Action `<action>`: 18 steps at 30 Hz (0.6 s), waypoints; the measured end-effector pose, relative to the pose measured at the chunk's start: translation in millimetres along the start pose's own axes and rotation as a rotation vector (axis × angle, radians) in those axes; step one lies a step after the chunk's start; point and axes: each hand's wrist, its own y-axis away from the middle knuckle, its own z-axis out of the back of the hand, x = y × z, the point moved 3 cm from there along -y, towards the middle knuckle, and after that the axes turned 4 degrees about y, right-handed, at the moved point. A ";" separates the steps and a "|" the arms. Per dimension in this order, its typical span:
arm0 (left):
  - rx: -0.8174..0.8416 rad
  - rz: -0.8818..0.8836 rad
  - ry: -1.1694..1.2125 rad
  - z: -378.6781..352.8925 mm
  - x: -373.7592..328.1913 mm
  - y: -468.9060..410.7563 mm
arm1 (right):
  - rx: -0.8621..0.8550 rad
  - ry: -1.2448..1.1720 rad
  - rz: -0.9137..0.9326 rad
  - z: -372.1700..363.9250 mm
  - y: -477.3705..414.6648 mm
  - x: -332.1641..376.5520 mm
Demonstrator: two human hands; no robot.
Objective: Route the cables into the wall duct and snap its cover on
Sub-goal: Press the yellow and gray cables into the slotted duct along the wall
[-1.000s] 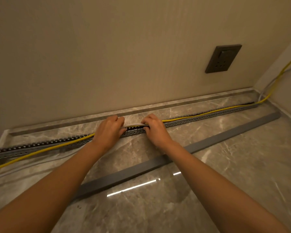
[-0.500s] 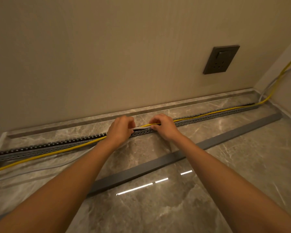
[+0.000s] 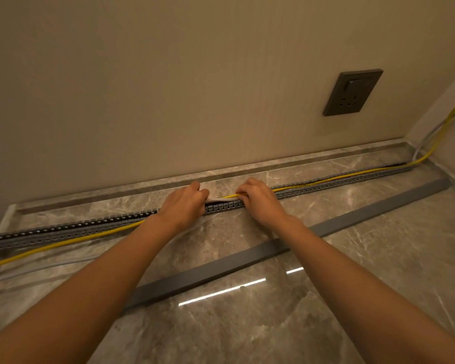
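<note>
Beige wall [image 3: 168,88] fills the upper half of the view, meeting a polished marble floor [image 3: 352,298] along a low stone skirting strip [image 3: 313,158]. On the wall at the right sits a dark socket plate [image 3: 352,92] with a switch.

Across the floor, parallel to the wall, runs the long grey slotted duct [image 3: 63,232], its top open and its comb-like fingers showing. Nearer the camera and well apart from it lies the flat grey duct cover [image 3: 352,219], resting loose on the floor at a slight angle to the duct.

A yellow cable [image 3: 63,245] comes in from the left on the floor beside the duct, rises to the duct's top edge between the hands, then follows the duct to the right corner and climbs the side wall. A pale grey cable [image 3: 37,269] lies on the floor at the left, and a short pale length shows beside the yellow one between the hands.

Both bare forearms reach forward. The left hand [image 3: 181,203] and right hand [image 3: 260,198] rest over the duct, close together — each grip is curled closed around the two cables at the duct's top edge.
</note>
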 end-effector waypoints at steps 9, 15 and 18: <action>-0.013 0.055 0.242 1.2 3.7 -5.5 | 0.014 0.289 0.010 6.2 -1.4 16.2; -0.092 0.132 0.364 6.4 3.3 -9.8 | -0.044 0.010 -0.046 1.0 1.5 10.4; -0.131 0.159 0.376 2.2 2.2 -8.7 | -0.044 -0.153 -0.044 1.0 2.7 4.0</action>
